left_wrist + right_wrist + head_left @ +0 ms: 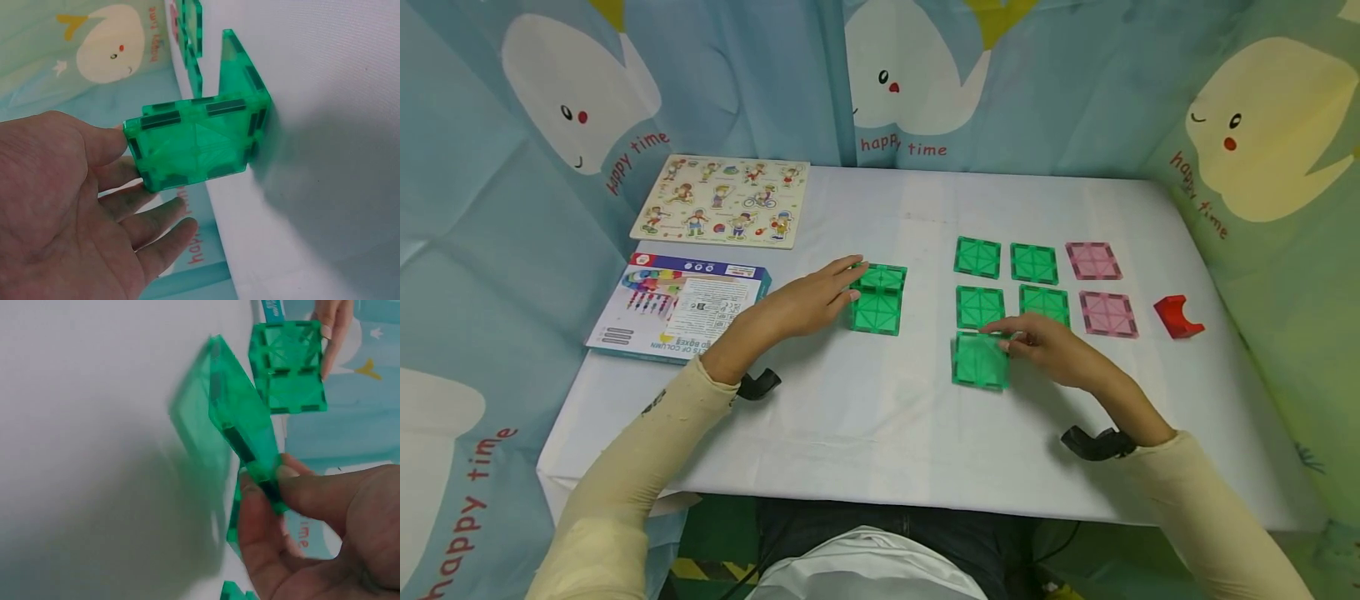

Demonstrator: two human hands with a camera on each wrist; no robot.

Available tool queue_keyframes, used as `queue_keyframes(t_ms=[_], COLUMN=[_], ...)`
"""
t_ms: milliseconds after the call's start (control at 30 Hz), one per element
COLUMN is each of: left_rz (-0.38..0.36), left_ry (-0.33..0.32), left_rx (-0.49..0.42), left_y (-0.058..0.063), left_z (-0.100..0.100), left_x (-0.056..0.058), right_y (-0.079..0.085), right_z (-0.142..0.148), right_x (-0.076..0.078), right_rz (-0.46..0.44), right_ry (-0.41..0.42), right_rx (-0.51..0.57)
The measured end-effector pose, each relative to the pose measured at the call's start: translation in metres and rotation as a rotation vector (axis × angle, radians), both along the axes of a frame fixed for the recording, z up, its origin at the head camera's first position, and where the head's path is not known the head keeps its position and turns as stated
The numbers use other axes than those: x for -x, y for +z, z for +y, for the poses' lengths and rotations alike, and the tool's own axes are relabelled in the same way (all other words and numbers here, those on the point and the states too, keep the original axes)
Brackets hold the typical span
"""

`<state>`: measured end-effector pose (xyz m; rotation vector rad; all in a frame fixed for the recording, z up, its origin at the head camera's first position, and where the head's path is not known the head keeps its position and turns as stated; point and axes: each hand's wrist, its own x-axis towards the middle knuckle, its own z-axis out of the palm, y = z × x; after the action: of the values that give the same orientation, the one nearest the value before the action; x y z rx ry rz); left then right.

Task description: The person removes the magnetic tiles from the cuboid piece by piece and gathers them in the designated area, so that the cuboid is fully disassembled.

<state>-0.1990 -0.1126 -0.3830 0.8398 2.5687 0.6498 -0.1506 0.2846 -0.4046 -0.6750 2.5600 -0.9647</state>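
My left hand [808, 302] pinches the left edge of a small structure of green translucent magnetic tiles [877, 312] between thumb and fingers. In the left wrist view these tiles [194, 147] stand upright, joined at a corner, on the white tabletop. To the right, my right hand [1054, 350] pinches a single green magnetic tile [980, 362] by its edge. The right wrist view shows that tile [244, 415] tilted, raised over the table with its shadow beneath. Just beyond it lie several more green tiles [977, 257] in two rows, partly covered by my right fingers.
Two pink tiles [1093, 261] lie right of the green ones, and a red curved block [1177, 317] sits farther right. At left are a printed box [700, 304] and a picture board [722, 200]. A whale-print curtain [760, 83] surrounds the white table [850, 433].
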Motion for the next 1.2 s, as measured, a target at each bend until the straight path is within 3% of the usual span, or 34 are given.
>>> queue_keyframes(t_ms=[200, 567, 833, 1067, 1200], left_rz=[-0.005, -0.002, -0.010, -0.014, -0.018], left_ry=[0.000, 0.006, 0.045, 0.089, 0.085], left_rx=[0.008, -0.019, -0.056, -0.056, -0.049], left_y=[-0.001, -0.003, -0.004, -0.004, -0.004], left_z=[0.000, -0.002, -0.001, 0.000, 0.000], left_x=[0.001, 0.000, 0.000, 0.000, 0.001], right_y=[-0.008, -0.015, -0.011, 0.005, 0.017], right_z=[-0.008, -0.022, -0.031, -0.056, -0.080], right_x=[0.000, -0.011, -0.014, 0.000, 0.016], right_rz=[-0.005, 0.151, 0.161, 0.209, 0.317], right_ry=[-0.040, -0.081, -0.116, -0.076, -0.002], right_rx=[-0.101, -0.165, -0.220, -0.232, -0.218])
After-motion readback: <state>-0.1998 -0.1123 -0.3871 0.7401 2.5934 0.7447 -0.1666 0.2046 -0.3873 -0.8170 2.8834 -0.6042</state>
